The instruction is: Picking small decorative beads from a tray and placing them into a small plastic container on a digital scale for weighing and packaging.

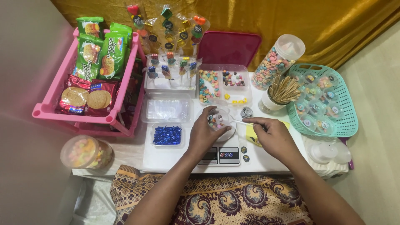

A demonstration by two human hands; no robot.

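From the head camera I watch my left hand (pixel 205 132) curl around a small clear cup (pixel 217 120) of coloured candy, fingers closed on its side, as it sits on the plate of a white kitchen scale (pixel 221 155) near the front edge of the white table (pixel 166 160). My right hand (pixel 273 135) is pinched shut on a thin white stick (pixel 241 122), its tip pointing into the cup. Just behind the cup, a divided clear tray (pixel 224 85) holds sorted sweets. A tub of blue twist ties (pixel 167 135) lies left of the scale. A pink rack (pixel 89 83) of biscuit packs stands at the table's left edge, a teal basket (pixel 333 102) of filled cups at the right. A tall jar (pixel 278 61) of cereal rings leans near the back right.
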